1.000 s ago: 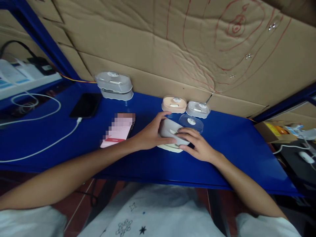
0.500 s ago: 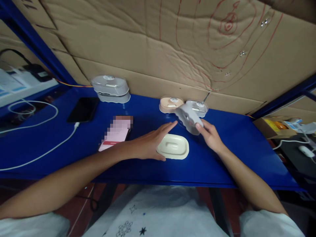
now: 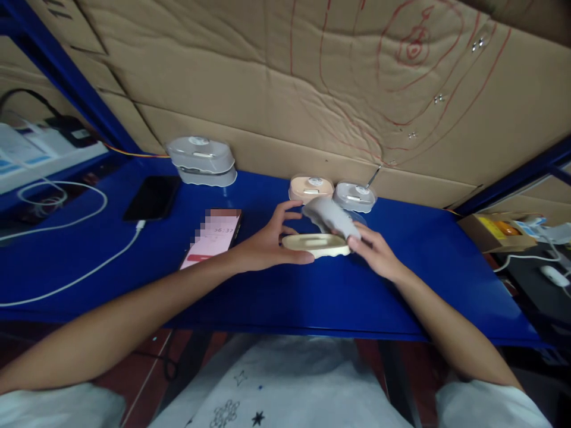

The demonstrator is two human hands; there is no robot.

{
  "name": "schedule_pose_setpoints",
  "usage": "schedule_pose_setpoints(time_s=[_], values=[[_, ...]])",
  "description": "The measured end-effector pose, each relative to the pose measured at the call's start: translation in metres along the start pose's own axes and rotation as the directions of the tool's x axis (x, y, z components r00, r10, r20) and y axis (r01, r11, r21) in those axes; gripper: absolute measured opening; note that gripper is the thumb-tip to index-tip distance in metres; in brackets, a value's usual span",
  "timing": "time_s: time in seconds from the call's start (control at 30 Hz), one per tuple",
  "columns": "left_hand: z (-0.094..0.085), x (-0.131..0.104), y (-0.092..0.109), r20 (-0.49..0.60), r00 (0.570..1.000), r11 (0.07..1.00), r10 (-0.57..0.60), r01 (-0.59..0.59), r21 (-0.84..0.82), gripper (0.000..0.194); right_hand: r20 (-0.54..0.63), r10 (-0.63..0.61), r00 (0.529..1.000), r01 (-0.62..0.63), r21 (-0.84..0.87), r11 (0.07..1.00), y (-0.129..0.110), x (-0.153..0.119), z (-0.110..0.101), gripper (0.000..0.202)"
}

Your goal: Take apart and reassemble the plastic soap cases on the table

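My left hand (image 3: pixel 274 241) is closed on the left end of a cream oval plastic dish (image 3: pixel 316 242), thumb at the near side, fingers behind. The dish is tipped, its wavy rim towards me. My right hand (image 3: pixel 377 252) grips a grey, wavy-edged plastic piece (image 3: pixel 334 217), blurred and tilted over the dish's far right part. Whether the two pieces touch, I cannot tell. Beyond them, a peach oval case (image 3: pixel 311 188) and a grey oval case (image 3: pixel 355 195), each with a round label, sit by the cardboard.
Stacked grey oval cases (image 3: pixel 203 159) stand at the back left. A black phone (image 3: pixel 151 198) with a white cable (image 3: pixel 120 249) and a pink-screened phone (image 3: pixel 220 232) lie left on the blue table (image 3: pixel 276 303). A cardboard wall (image 3: pixel 223 71) closes the back; an open carton (image 3: pixel 495 232) is right.
My left hand has taken hold of the cream dish and tipped it up, slightly away from me. The grey piece in my right hand has turned and come closer to the dish.
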State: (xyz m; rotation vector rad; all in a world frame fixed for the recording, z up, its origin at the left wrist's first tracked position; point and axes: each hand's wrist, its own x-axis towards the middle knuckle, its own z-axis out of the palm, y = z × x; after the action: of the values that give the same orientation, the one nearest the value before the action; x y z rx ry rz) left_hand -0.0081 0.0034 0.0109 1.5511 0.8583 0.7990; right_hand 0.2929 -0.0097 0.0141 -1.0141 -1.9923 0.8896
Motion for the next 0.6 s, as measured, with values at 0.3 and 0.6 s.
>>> schedule_pose_setpoints(time_s=[0.3, 0.6], values=[[0.008, -0.002, -0.005, -0.047, 0.916, 0.885, 0.398, -0.37, 0.284, 0.112, 0.296, -0.244, 0.923, 0.35, -0.389, 0.852, -0.008, -0.01, 0.019, 0.059], [0.0, -0.002, -0.004, 0.142, 0.878, 0.733, 0.456, -0.461, 0.5, 0.079, 0.322, -0.235, 0.917, 0.349, -0.363, 0.864, 0.0, -0.009, 0.022, 0.059]])
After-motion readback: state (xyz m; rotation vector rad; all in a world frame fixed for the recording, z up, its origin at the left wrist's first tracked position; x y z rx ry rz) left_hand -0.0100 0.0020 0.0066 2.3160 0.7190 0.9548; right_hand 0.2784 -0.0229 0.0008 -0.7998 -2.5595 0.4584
